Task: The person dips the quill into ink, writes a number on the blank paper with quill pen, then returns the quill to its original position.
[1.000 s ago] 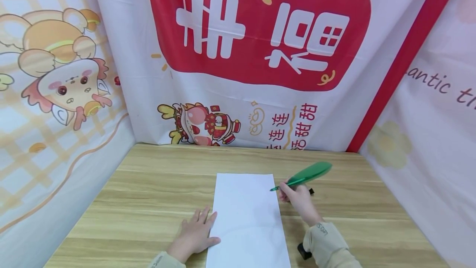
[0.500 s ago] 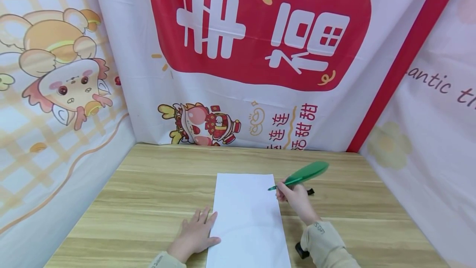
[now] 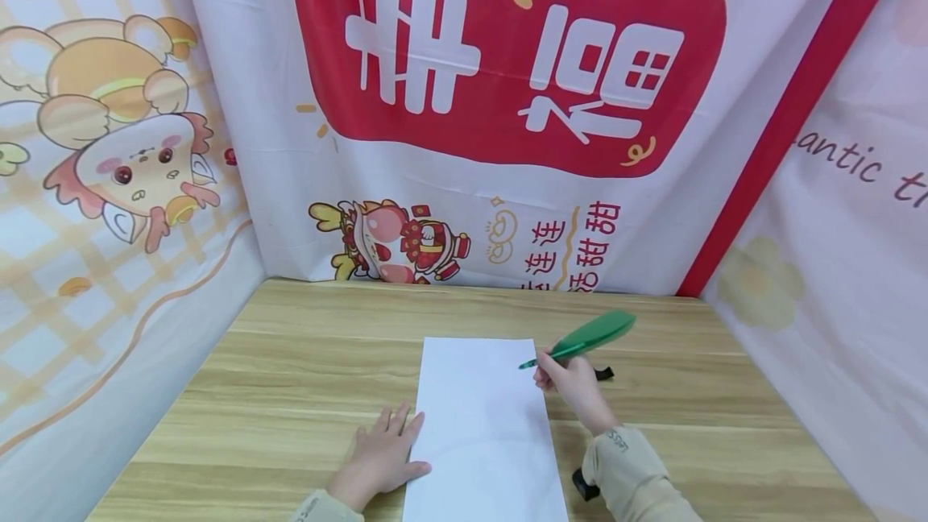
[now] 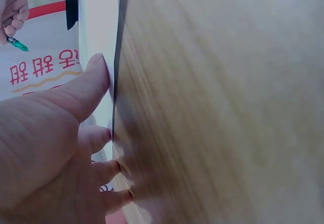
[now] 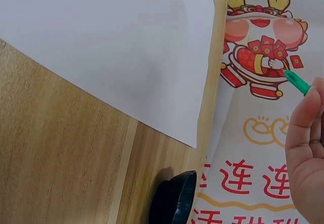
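A white sheet of paper lies lengthwise on the wooden table. My left hand rests at its left edge, fingers spread; in the left wrist view the thumb lies on the paper's margin. My right hand pinches a green feather pen near its point. The pen's tip is above the paper's upper right part, apparently off the surface, with the feather slanting up to the right. In the right wrist view only the green tip shows past the fingers.
A black cup-like object stands on the table beyond the paper's corner; in the head view the right hand partly hides it. A black piece sits by the right sleeve. Printed cloth walls enclose the table at back and sides.
My right hand has drifted slightly left, bringing the feather pen's tip further over the paper. The left hand and the paper stay where they were.
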{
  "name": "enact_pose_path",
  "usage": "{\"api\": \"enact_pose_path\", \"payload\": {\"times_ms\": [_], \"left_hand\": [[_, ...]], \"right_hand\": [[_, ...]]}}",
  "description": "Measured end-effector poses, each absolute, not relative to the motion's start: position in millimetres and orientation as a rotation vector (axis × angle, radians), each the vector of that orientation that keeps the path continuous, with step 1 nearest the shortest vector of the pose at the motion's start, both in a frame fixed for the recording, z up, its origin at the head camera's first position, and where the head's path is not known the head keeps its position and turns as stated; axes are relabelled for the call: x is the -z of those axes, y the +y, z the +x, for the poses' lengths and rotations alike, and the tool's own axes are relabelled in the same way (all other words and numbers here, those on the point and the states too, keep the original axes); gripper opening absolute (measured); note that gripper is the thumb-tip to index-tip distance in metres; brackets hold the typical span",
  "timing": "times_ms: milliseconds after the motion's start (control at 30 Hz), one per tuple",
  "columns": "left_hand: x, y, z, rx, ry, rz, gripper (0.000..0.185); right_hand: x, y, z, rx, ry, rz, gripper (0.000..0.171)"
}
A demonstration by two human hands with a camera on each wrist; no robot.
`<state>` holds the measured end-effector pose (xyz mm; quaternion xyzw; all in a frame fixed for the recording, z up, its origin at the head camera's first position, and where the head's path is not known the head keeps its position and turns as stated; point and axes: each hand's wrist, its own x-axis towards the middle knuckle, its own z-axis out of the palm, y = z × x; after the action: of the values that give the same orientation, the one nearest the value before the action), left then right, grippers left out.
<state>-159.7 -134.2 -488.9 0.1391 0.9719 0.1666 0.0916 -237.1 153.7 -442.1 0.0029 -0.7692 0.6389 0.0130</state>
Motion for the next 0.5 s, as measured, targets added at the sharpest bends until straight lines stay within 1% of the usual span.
{"api": "enact_pose_path", "payload": {"times_ms": [267,500], "left_hand": [[487.8,-134.0,-159.0,-0.533,2.875,0.414,0.073],[487.7,-134.8,-159.6,-0.546,2.861,0.412,0.073]], "right_hand": [[443.5,151.8,-240.7,-1.965,-2.450,-0.024,0.015],[444.9,149.9,-243.0,-1.973,-2.461,-0.015,0.012]]}}
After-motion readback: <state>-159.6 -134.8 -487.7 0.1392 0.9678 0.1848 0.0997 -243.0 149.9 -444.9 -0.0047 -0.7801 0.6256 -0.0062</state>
